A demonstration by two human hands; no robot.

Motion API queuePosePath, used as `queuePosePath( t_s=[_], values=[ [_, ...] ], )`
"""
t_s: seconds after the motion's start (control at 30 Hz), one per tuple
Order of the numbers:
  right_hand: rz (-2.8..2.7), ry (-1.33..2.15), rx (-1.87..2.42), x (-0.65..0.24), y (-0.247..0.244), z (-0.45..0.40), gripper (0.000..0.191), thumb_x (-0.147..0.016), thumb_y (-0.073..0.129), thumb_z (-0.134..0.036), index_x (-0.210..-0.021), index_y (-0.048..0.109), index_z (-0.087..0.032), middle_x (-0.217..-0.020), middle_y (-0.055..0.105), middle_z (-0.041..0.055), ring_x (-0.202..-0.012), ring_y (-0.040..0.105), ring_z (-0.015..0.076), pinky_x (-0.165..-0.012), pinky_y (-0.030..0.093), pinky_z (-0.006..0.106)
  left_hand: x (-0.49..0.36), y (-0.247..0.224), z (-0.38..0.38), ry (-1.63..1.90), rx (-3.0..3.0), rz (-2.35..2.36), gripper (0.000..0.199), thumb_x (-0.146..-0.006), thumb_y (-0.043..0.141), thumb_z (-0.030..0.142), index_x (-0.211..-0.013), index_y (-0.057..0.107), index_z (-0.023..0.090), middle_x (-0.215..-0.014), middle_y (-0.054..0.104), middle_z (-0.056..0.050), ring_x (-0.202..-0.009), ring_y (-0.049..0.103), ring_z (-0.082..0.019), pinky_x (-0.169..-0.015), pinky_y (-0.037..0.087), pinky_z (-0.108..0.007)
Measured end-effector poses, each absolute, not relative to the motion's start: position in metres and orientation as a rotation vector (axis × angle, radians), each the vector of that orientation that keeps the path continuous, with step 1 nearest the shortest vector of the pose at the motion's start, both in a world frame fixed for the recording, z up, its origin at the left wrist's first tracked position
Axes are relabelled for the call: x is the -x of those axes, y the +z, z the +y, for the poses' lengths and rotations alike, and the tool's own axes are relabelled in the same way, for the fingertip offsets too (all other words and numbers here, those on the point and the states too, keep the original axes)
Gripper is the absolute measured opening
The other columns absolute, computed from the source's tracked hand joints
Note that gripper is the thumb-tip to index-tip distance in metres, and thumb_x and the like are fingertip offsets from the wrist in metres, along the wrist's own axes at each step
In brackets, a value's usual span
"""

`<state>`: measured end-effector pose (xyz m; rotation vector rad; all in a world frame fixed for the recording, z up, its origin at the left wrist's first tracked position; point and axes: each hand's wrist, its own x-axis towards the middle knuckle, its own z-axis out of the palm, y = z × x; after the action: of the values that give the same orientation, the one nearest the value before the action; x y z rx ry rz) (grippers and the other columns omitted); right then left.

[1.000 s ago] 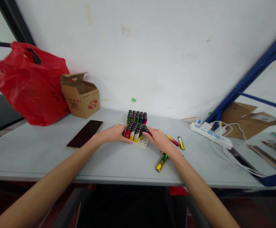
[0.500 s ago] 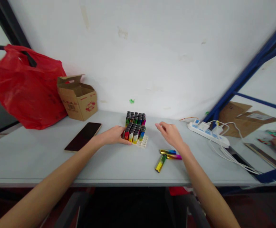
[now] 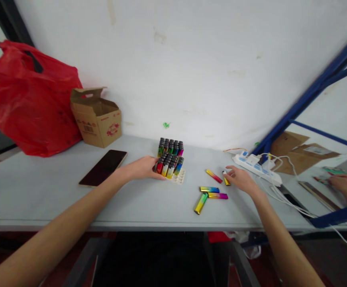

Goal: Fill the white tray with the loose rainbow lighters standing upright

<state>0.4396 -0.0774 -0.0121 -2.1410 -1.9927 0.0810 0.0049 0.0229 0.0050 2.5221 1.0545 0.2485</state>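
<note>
A white holed tray (image 3: 179, 176) stands mid-table, filled with upright lighters (image 3: 169, 165) except for bare holes at its right front. My left hand (image 3: 146, 167) grips this group from the left, thumb in front and fingers behind. Behind it stands a second block of upright black-topped lighters (image 3: 171, 146). To the right, my right hand (image 3: 240, 178) pinches a gold lighter (image 3: 226, 179) at the table surface. Near it lie a yellow-red lighter (image 3: 214, 176), a blue-gold one (image 3: 209, 189), a purple-gold one (image 3: 218, 195) and a green-yellow one (image 3: 201, 203).
A phone (image 3: 103, 168) lies left of my left hand. Farther left are an open cardboard box (image 3: 97, 119) and a red plastic bag (image 3: 32, 99). A power strip with cables (image 3: 257, 169) runs along the right, beside a blue frame (image 3: 298, 107). Another person's hands (image 3: 346, 185) show beyond it.
My right hand has moved right, from beside the tray to the gold lighter. The yellow-red lighter has come into sight. My left hand keeps its hold.
</note>
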Motion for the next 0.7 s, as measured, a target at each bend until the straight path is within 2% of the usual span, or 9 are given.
queuePosePath(
  t_s=[0.1, 0.2, 0.3, 0.4, 0.5, 0.57, 0.7],
  values=[
    [-2.030, 0.105, 2.191, -0.431, -0.004, -0.061, 0.035, -0.093, 0.059, -0.026, -0.123, 0.066, -0.011, -0.099, 0.077, 0.0139, -0.088, 0.072, 0.0239, -0.083, 0.052, 0.032, -0.004, 0.003, 0.024, 0.234, -2.530, 1.059, 0.057, -0.072, 0.070, 0.071, -0.098, 0.067, 0.020, -0.086, 0.073, -0.005, -0.079, 0.067, -0.024, -0.068, 0.047, -0.028],
    [-1.991, 0.130, 2.110, -0.419, 0.003, -0.045, 0.023, -0.093, 0.054, -0.022, -0.106, 0.070, -0.012, -0.099, 0.075, 0.0156, -0.086, 0.071, 0.0232, -0.079, 0.054, 0.032, -0.004, 0.001, 0.026, 0.226, -2.527, 1.070, 0.058, -0.071, 0.071, 0.071, -0.100, 0.066, 0.020, -0.089, 0.073, -0.005, -0.078, 0.067, -0.024, -0.069, 0.047, -0.028],
    [-1.767, 0.432, 1.821, -0.401, 0.012, -0.034, 0.023, -0.094, 0.050, -0.030, -0.104, 0.064, -0.015, -0.104, 0.069, 0.0125, -0.076, 0.070, 0.0188, -0.066, 0.055, 0.029, -0.004, 0.001, 0.026, 0.232, -2.546, 1.063, 0.059, -0.072, 0.070, 0.072, -0.098, 0.066, 0.019, -0.088, 0.073, -0.005, -0.076, 0.067, -0.024, -0.067, 0.046, -0.028],
    [-1.602, 0.697, 1.465, -0.373, 0.019, -0.026, 0.029, -0.093, 0.052, -0.043, -0.110, 0.058, -0.020, -0.104, 0.065, 0.0060, -0.059, 0.060, 0.0104, -0.055, 0.049, 0.025, -0.003, 0.003, 0.024, 0.239, -2.544, 1.052, 0.058, -0.072, 0.069, 0.072, -0.096, 0.066, 0.019, -0.086, 0.073, -0.005, -0.076, 0.067, -0.024, -0.066, 0.046, -0.028],
    [-1.577, 0.733, 1.299, -0.340, 0.018, -0.020, 0.034, -0.094, 0.050, -0.052, -0.112, 0.054, -0.023, -0.086, 0.063, -0.0005, -0.050, 0.046, 0.0080, -0.048, 0.039, 0.023, -0.003, 0.006, 0.021, 0.246, -2.521, 1.029, 0.057, -0.072, 0.070, 0.071, -0.098, 0.066, 0.020, -0.088, 0.073, -0.004, -0.077, 0.067, -0.023, -0.067, 0.047, -0.027],
    [-1.579, 0.643, 1.298, -0.319, 0.011, -0.018, 0.037, -0.095, 0.046, -0.056, -0.110, 0.055, -0.023, -0.071, 0.058, -0.0040, -0.050, 0.044, 0.0096, -0.048, 0.037, 0.022, -0.003, 0.007, 0.020, 0.241, -2.512, 1.038, 0.057, -0.072, 0.070, 0.070, -0.099, 0.066, 0.020, -0.088, 0.073, -0.003, -0.078, 0.067, -0.022, -0.067, 0.047, -0.027],
    [-1.661, 0.392, 1.387, -0.293, -0.006, -0.024, 0.043, -0.096, 0.046, -0.060, -0.087, 0.060, -0.020, -0.062, 0.051, -0.0038, -0.054, 0.046, 0.0119, -0.052, 0.035, 0.024, -0.003, 0.008, 0.019, 0.237, -2.515, 1.063, 0.061, -0.071, 0.071, 0.070, -0.102, 0.066, 0.018, -0.088, 0.073, -0.004, -0.076, 0.066, -0.022, -0.066, 0.046, -0.027]
  ],
)
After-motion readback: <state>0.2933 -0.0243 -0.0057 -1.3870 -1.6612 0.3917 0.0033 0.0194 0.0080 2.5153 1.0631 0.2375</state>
